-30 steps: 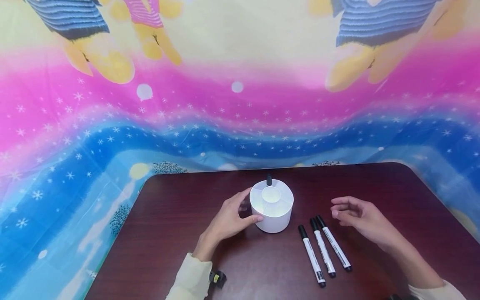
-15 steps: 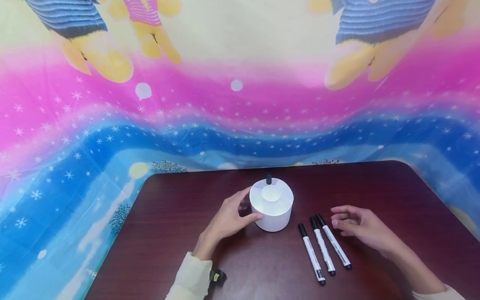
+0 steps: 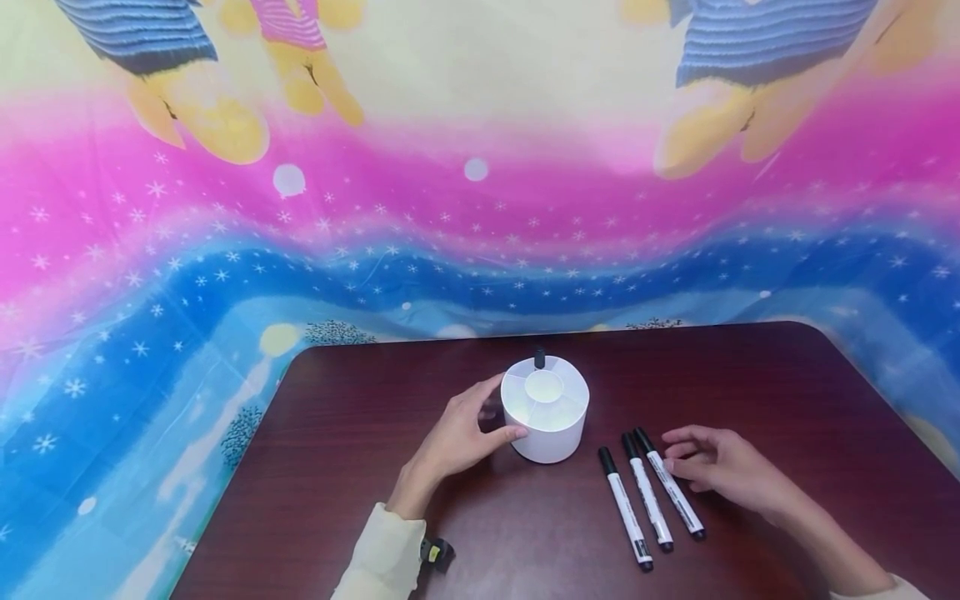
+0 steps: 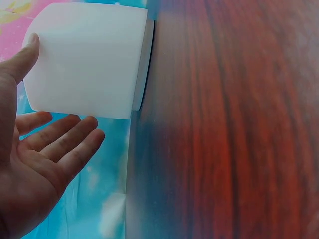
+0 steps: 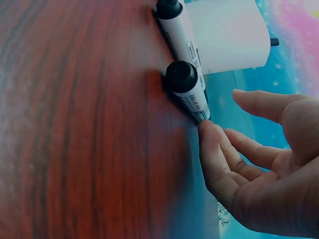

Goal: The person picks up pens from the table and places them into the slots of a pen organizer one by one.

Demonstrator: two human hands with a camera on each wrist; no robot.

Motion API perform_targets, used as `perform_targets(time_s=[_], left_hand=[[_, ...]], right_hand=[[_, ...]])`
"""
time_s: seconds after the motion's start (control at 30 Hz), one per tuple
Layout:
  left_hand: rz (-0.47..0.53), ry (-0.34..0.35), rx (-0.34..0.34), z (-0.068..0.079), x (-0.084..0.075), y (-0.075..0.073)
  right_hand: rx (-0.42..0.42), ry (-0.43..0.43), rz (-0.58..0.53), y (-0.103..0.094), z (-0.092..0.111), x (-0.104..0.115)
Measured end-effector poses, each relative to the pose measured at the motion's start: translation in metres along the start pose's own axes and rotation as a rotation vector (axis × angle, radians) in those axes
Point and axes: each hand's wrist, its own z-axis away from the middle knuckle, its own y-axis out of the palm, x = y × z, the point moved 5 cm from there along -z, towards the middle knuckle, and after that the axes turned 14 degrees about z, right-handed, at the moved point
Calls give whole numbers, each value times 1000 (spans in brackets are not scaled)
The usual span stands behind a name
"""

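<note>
A round white desk organizer with divided compartments stands on the table, and a black-tipped object pokes up from its rear compartment. My left hand rests against its left side, thumb at the front, fingers loosely extended behind. In the left wrist view those fingers look straight, at the organizer's edge. Three white markers with black caps, a left one, a middle one and a right one, lie side by side. Beside the right marker is my right hand, fingers slightly bent, gripping nothing.
The dark red-brown wooden table has rounded far corners. Behind it hangs a colourful patterned cloth. A black strap-like item shows at the left sleeve.
My right hand has come lower and nearer to the right marker, its fingers now beside the cap end. The left hand, organizer and markers hold their places.
</note>
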Motion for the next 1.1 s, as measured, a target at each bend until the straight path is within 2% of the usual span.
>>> perform_targets(time_s=[0.23,0.53,0.77,1.1], left_hand=[[2,10,3,0,-1,0],[7,6,-5,1,-3,-1],[1,9,-6,1,-3,-1],[-25,-13,-4,1,-2,0]], right_hand=[[-1,74,52,3,-3,-2],[-18,40,104,4,-4,4],[-60,63,174,7,-8,8],[-81,50,181,8,-10,10]])
